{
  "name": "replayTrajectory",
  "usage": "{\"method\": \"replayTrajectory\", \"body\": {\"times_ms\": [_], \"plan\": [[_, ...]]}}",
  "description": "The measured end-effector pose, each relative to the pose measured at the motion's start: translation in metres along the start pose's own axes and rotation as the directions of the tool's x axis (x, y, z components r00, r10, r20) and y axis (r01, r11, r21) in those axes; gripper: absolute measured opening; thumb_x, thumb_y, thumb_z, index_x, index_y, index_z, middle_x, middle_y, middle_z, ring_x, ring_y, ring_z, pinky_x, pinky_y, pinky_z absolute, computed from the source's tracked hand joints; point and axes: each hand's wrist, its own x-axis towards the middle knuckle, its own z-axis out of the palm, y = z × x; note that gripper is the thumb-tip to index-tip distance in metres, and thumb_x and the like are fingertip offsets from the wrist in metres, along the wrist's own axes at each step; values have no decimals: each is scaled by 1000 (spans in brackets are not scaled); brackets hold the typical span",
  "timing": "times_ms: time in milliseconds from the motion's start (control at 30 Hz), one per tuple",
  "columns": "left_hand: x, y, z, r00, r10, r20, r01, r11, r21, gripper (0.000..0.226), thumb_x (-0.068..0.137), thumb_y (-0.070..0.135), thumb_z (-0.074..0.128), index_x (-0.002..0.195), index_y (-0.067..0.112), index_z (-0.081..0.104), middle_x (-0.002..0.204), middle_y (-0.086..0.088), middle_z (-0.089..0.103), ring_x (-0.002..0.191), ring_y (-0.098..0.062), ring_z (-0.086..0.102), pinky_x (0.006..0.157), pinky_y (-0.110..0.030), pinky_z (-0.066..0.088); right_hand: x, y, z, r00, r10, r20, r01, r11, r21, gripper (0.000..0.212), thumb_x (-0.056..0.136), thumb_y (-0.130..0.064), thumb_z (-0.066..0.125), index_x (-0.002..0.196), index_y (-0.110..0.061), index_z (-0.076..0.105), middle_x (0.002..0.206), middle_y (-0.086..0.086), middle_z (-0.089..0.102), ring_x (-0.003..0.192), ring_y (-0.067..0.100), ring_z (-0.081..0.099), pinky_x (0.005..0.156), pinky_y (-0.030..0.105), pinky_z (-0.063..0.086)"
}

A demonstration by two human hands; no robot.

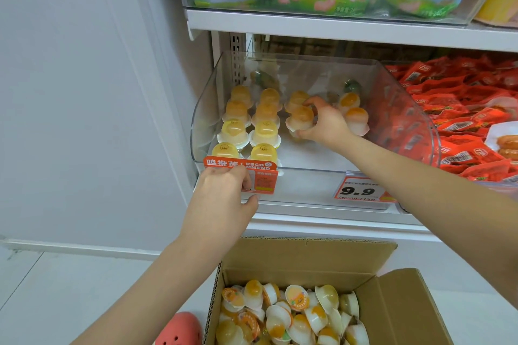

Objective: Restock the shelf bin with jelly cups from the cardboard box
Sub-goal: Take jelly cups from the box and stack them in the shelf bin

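Inside the shelf bin (403, 109), right hand (326, 122) grips a jelly cup (301, 119).

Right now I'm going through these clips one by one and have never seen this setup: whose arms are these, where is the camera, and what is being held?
There is no machine here. A person wears a camera on the head, so you look forward and down along their arms. The right hand reaches into the clear shelf bin and grips a jelly cup, beside rows of cups already standing there. The left hand holds the bin's front edge, over the orange label. Below, an open cardboard box holds more cups in a loose heap.
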Motion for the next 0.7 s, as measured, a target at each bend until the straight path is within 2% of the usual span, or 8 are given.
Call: {"method": "replayTrajectory", "body": {"times_ms": [200,467,600,700], "plan": [[0,0,0,1000,3,-2,-3,1000,-1,17,85,31,65,97,21,59,101,6,61,104,-15,46,76,-19,33,3,5,3,1000,-28,-11,28,999,40,66,72,-24,81,128,-12,49,119,10,62,106,28,59,83,27,44],[0,-1,1,1000,13,2,-13,1000,8,18,85,31,64,100,21,59,103,6,61,106,-15,45,78,-18,33,4,8,5,999,-37,9,36,997,65,70,73,-26,80,130,-11,44,120,10,60,107,28,59,85,29,46],[-1,-2,0,1000,19,14,-19,1000,22,19,86,31,63,101,22,58,104,6,60,106,-15,45,81,-23,40,3,7,3,999,-36,25,35,998,47,73,72,-27,81,132,-10,42,122,10,58,109,28,58,86,29,45],[-5,-1,-2,999,17,28,-18,1000,25,20,85,31,64,102,21,58,104,5,60,105,-15,47,82,-27,45,-10,-3,-16,997,-20,-76,30,991,134,72,72,-27,82,131,-10,45,124,8,57,106,25,59,85,31,48]]}}
